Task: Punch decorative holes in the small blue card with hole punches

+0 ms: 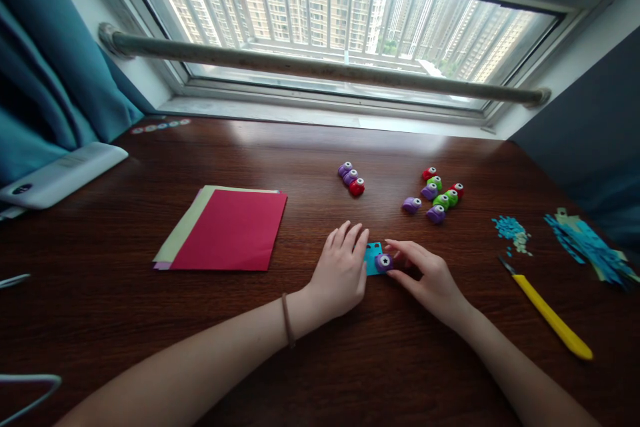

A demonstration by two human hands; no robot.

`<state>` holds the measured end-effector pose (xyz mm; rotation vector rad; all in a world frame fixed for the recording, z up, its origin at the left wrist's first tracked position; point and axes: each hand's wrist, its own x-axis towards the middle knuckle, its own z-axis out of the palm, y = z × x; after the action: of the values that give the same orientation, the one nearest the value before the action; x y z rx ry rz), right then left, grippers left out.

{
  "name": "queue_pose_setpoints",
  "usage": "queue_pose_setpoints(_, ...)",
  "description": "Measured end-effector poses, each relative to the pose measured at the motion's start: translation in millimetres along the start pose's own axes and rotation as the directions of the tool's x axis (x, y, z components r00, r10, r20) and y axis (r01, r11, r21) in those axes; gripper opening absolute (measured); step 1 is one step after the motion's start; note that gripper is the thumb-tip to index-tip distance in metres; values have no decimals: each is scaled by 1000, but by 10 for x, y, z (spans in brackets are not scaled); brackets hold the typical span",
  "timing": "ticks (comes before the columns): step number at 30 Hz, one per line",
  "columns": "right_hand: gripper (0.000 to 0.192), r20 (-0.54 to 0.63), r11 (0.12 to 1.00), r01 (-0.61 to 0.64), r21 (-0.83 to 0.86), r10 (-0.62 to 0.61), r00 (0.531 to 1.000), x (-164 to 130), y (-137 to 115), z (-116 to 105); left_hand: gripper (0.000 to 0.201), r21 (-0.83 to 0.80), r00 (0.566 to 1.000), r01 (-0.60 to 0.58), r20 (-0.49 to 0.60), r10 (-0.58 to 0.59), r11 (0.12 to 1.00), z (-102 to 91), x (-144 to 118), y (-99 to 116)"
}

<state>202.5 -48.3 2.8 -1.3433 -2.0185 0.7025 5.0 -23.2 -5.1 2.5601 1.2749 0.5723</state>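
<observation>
Forearms (210, 363) up close: left hand (340, 273) flattened at paper's (371, 257) edge, right hand (430, 277) pinching punch (384, 263); should left pressure slacken, paper could skew!

Brown wood-grain table (350, 373). On it: paper stack (227, 230), blue card (371, 263), coloured punches (441, 203), paper bits (509, 227), paper strips (590, 247), yellow-handled knife (550, 317).
</observation>
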Motion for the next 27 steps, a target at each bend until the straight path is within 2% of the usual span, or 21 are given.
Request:
queue_pose_setpoints(6,41,7,1000,-20,12,19,1000,-4,19,22,51,63,997,0,71,-4,998,15,-20,5)
queue_pose_setpoints(13,45,9,1000,-16,5,16,1000,12,-29,-4,52,64,999,-3,47,0,998,-53,-10,29)
queue_pose_setpoints(16,46,-63,1000,-14,13,15,998,12,-53,-19,50,65,993,-117,-10,118,991,-124,-31,54)
queue_pose_setpoints(19,40,-190,1000,-11,15,13,982,2,-71,-23,42,82,966,-245,-63,251,966,-156,-71,72)
queue_pose_setpoints(21,40,-257,999,37,-26,-42,965,-18,-82,-15,38,97,954,-277,-91,285,956,-151,-88,78)
queue_pose_setpoints(23,42,-265,987,131,-94,-152,952,-46,-91,2,36,106,949,-287,-106,298,952,-143,-88,83)
queue_pose_setpoints(27,42,-135,933,305,-189,-333,933,-81,-108,43,32,90,963,-252,-74,259,964,-152,-51,94)
